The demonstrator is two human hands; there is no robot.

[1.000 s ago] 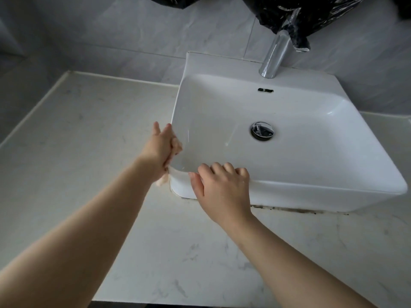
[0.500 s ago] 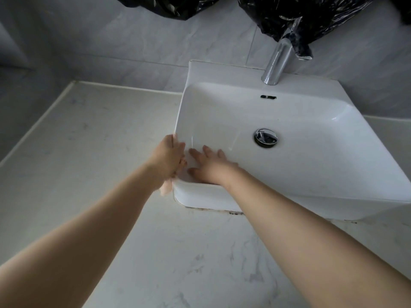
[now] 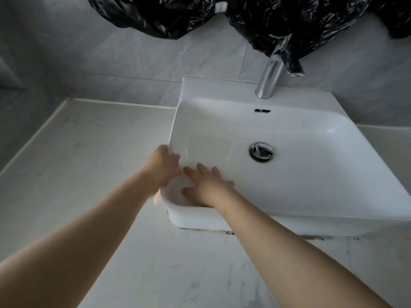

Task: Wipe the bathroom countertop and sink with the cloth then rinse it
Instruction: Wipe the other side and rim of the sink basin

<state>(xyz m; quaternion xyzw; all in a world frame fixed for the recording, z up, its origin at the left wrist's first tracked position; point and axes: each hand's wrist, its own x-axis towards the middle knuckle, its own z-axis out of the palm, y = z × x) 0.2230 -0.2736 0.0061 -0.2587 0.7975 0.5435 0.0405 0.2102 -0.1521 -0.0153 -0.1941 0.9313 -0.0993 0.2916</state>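
Observation:
A white rectangular sink stands on a pale marble countertop. My left hand, blurred by motion, curls over the sink's left rim near the front corner. A small pale piece of the cloth shows below that hand, outside the rim; the rest of the cloth is hidden. My right hand lies flat with spread fingers on the inside of the basin at its front left corner, holding nothing.
A chrome faucet rises at the back of the sink, and a chrome drain plug sits in the basin. Black plastic sheeting hangs on the tiled wall above the faucet. Dark grime lines the sink's front base.
My right hand left the front rim and moved into the basin, where it now lies flat. My left hand slid a little along the left rim. The view shifted down and back.

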